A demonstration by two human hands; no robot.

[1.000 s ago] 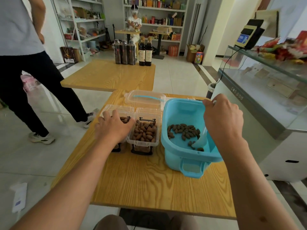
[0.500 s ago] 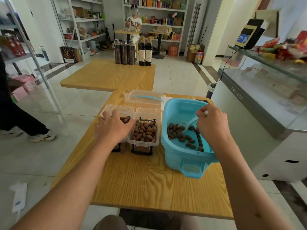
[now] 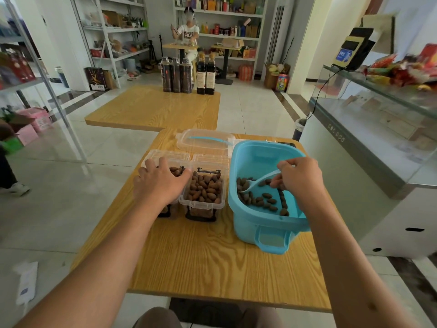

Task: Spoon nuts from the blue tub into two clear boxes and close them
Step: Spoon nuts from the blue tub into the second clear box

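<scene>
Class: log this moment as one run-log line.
left hand steadies left clear plastic box | right hand scoops nuts, white spoon | blue plastic tub

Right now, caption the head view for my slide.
Right hand scoops nuts from blue tub with spoon; left hand steadies clear box.

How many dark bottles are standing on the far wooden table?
5, grouped at that table's far edge: three wrapped bottles side by side on the left, two labelled bottles on the right. More could be hidden behind them.
</scene>
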